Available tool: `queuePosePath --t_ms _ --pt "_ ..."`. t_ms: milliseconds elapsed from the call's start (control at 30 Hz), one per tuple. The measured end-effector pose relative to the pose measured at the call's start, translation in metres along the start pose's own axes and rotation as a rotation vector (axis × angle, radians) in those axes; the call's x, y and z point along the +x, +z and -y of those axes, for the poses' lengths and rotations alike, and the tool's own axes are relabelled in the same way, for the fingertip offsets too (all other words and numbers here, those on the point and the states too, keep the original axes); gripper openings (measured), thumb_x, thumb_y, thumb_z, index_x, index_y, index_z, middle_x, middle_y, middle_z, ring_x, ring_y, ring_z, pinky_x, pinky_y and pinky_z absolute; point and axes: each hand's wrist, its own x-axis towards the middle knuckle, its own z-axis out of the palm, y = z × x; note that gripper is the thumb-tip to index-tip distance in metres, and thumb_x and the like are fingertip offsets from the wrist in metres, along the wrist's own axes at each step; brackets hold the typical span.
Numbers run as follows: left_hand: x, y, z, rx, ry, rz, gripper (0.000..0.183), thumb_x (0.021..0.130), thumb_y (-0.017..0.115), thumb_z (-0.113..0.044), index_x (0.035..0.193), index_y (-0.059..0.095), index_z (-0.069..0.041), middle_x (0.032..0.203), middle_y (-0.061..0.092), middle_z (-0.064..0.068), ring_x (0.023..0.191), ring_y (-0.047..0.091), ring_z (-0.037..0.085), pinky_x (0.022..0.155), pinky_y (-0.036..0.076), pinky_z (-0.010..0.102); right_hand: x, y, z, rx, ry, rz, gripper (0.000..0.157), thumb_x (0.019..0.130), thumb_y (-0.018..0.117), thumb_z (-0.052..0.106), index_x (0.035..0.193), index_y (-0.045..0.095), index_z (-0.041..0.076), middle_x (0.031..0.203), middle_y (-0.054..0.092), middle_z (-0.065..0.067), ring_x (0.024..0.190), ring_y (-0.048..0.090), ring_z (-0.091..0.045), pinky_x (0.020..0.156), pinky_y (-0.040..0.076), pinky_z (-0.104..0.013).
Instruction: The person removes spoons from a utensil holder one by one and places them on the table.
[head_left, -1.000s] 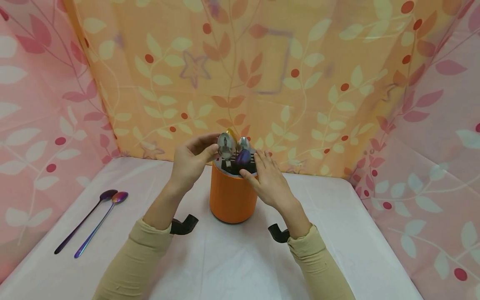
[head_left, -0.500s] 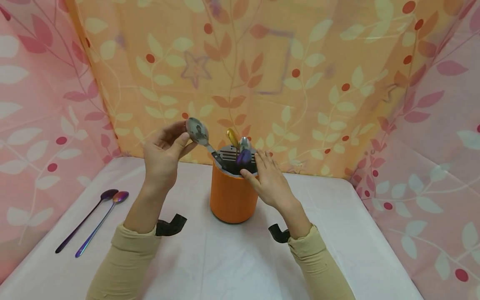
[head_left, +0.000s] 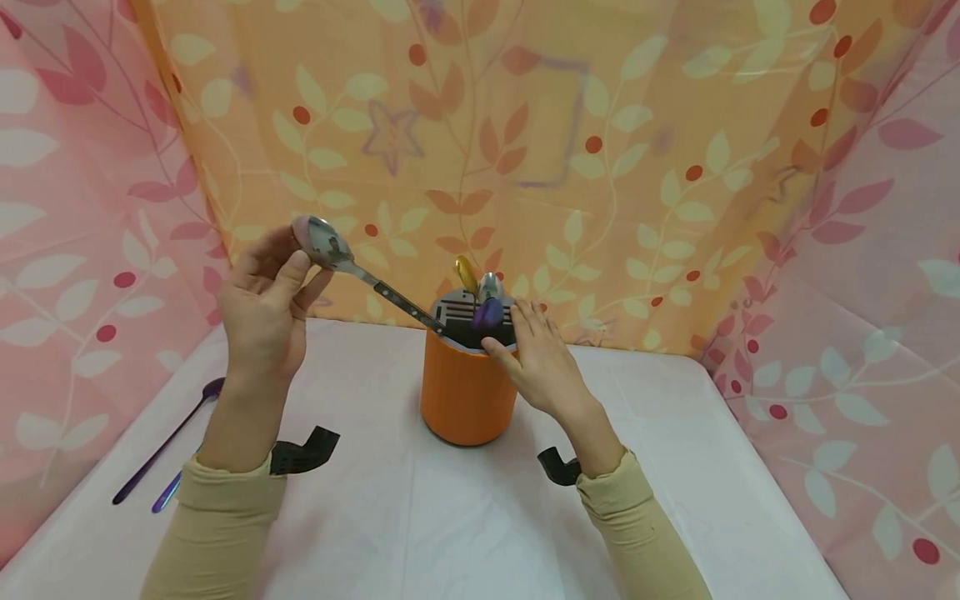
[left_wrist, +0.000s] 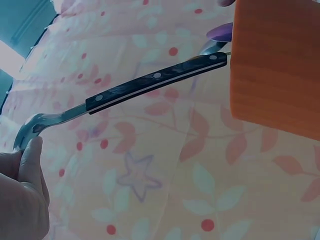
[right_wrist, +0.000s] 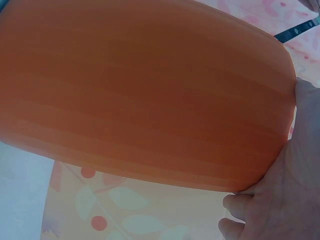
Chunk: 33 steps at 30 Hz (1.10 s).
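My left hand (head_left: 264, 308) pinches a silver spoon (head_left: 399, 302) by its bowl, left of an orange utensil holder (head_left: 468, 396). The spoon's black riveted handle (left_wrist: 157, 76) slants down to the right, its end right at the holder's rim. My right hand (head_left: 546, 365) rests on the right side of that rim, fingers fairly straight and thumb at the front edge. A gold spoon (head_left: 466, 273), a smaller silver spoon (head_left: 491, 286) and a purple spoon (head_left: 488, 314) stand bowl-up in the holder's dark slotted top. Their handles are mostly hidden inside.
On the white-covered table (head_left: 420, 533), a dark long-handled spoon (head_left: 167, 443) lies at the left. Beside it an iridescent spoon (head_left: 166, 495) is mostly hidden behind my left forearm. Floral curtains (head_left: 525, 125) enclose the back and sides.
My left hand has drawn the silver spoon up and left out of the holder, tilting it so the black handle shows. The right hand has stayed at the rim.
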Motion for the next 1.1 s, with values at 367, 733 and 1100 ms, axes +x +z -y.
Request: queuePosePath --t_ms 367,733,1100 --pt "0.003 -0.024 -0.013 0.136 0.005 -0.029 0.031 0.09 0.068 0.017 0.121 0.067 0.016 0.102 0.07 0.018 0.083 0.074 0.023 0.08 0.06 0.04 0.0 0.002 -0.002 0.004 -0.005 -0.005 0.093 0.104 0.03 0.072 0.163 0.026 0.0 0.173 0.017 -0.015 0.161 0.004 -0.031 0.13 0.004 -0.05" --pt "0.009 -0.074 -0.017 0.459 -0.251 0.062 0.033 0.091 0.075 0.005 0.124 0.072 0.006 0.108 0.076 0.004 0.099 0.074 0.014 0.081 0.061 0.028 0.001 0.003 -0.004 0.006 -0.01 -0.012 0.094 0.104 0.028 0.073 0.163 0.027 0.0 0.173 0.017 -0.014 0.161 0.004 -0.03 0.13 0.005 -0.05" --pt "0.03 -0.129 -0.022 0.648 -0.588 0.261 0.019 0.098 0.071 -0.001 0.114 0.08 -0.006 0.104 0.078 -0.007 0.094 0.075 0.007 0.077 0.062 0.022 0.001 0.002 -0.005 0.02 0.001 -0.006 0.095 0.103 0.029 0.074 0.163 0.026 0.001 0.173 0.015 -0.013 0.161 0.002 -0.029 0.13 0.004 -0.049"
